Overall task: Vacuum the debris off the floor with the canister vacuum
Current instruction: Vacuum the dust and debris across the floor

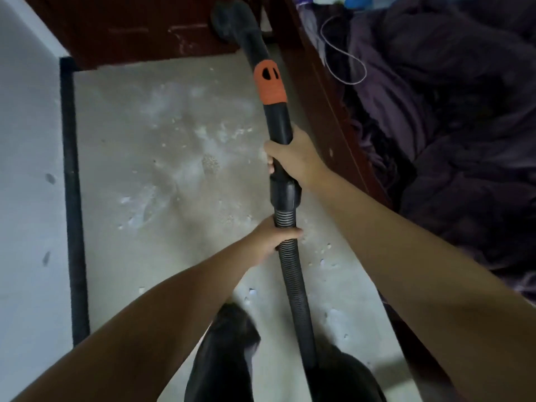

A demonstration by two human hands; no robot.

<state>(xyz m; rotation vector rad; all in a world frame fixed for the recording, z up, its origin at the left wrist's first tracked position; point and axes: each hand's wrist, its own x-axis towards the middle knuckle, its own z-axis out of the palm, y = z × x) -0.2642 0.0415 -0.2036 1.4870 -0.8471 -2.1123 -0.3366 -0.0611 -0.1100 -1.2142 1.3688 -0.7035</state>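
A black vacuum wand (280,123) with an orange collar (269,82) runs up the middle of the view. Its dark nozzle (232,20) sits at the top, by the foot of a dark red wooden door. My right hand (290,159) grips the wand's rigid handle part. My left hand (272,236) grips the ribbed black hose (295,288) just below the cuff. The hose drops down between my legs. White crumbs and dusty smears (185,146) lie scattered over the grey floor (121,117). The canister itself is out of view.
A dark red bed frame (327,105) with rumpled purple bedding (452,117) and a thin white cable lines the right side. A pale wall (26,169) with a black skirting strip (72,198) bounds the left. The red door (130,27) closes off the far end.
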